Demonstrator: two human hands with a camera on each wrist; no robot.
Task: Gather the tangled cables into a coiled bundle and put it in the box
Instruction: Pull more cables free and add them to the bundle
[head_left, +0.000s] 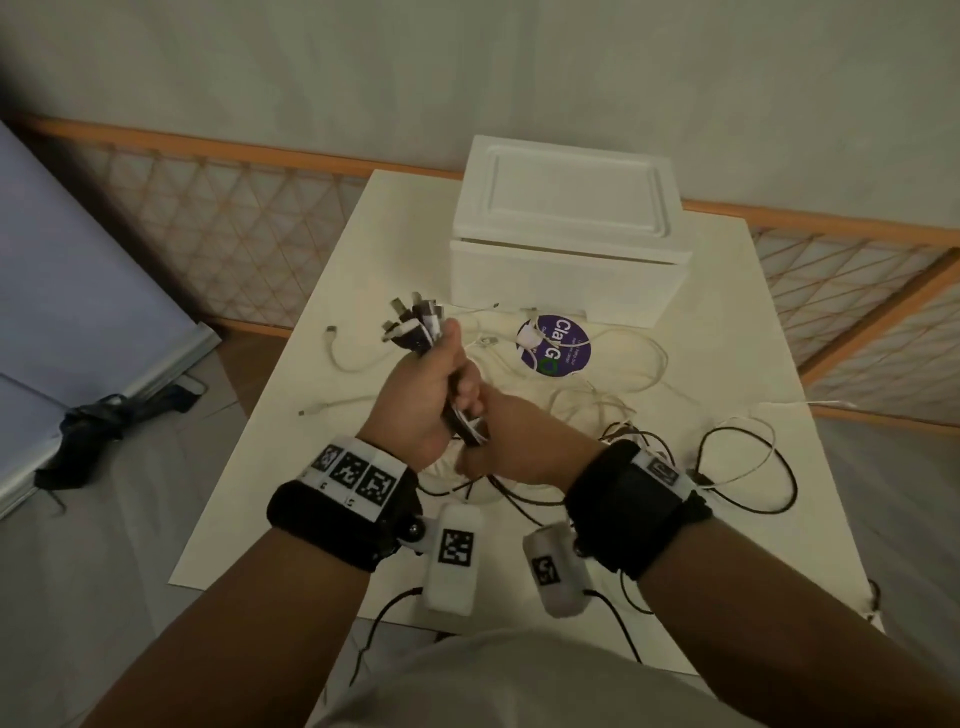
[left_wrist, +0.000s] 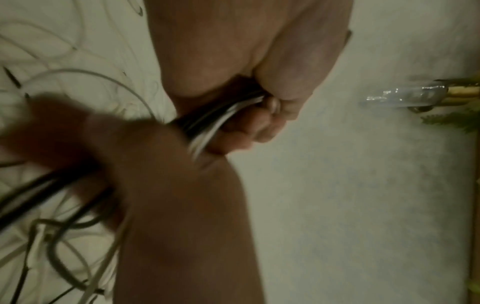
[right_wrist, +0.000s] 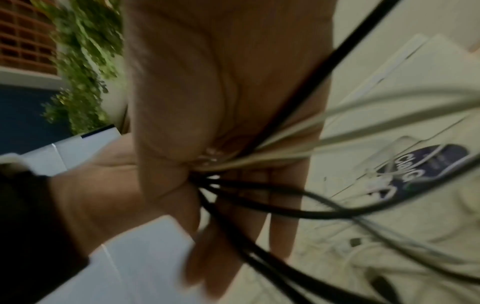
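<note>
Gripping cables, left hand clenched round plug ends; right hand clasps strands just below. Risk: loose loops beyond fingers snag, tightening tangle.

Left hand gripping black and white cables, right hand blurred beside, loose cables below

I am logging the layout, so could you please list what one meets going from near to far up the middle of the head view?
Wrist cameras → right hand → left hand gripping the cable bundle → connector ends → white box → mesh fence
</note>
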